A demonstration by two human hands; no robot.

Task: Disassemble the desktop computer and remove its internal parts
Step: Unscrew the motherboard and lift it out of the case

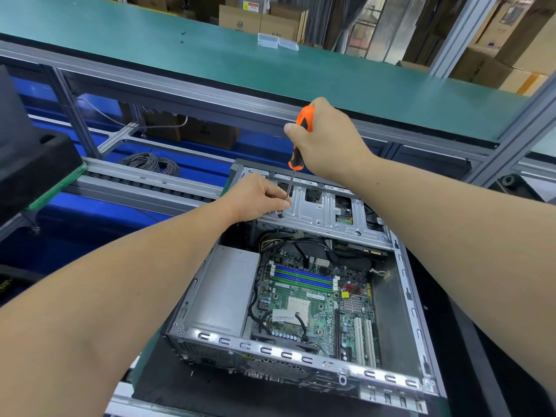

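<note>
Computer case (301, 353) is lying on its side with the cover off, sitting on a black mat at the near edge of the workbench, with a roller track running along the bench just beyond it. Right hand (328, 139) is wrapping around the orange-and-black handle of a screwdriver (298, 145), holding it nearly upright; the shaft is running down to a screw hole at the left end of the metal drive bracket (328, 212) that is spanning the far side of the case. Left hand (255, 197) is pinching the shaft low down with fingertips, steadying the tip; whether a screw is seated there cannot be told. Inside, 1 grey power supply box (225, 290) is filling the left side, and the green circuit board (313, 299) is lying flat to its right with black cables draped over its far end. Judgement: the bracket is looking like thin stamped steel, stiff and light, with sharp edges likely, so lifting by its flat end tabs seems safest. The board is looking fragile, better held by its bare edges. The power supply is probably the heaviest part, needing a full grip.
</note>
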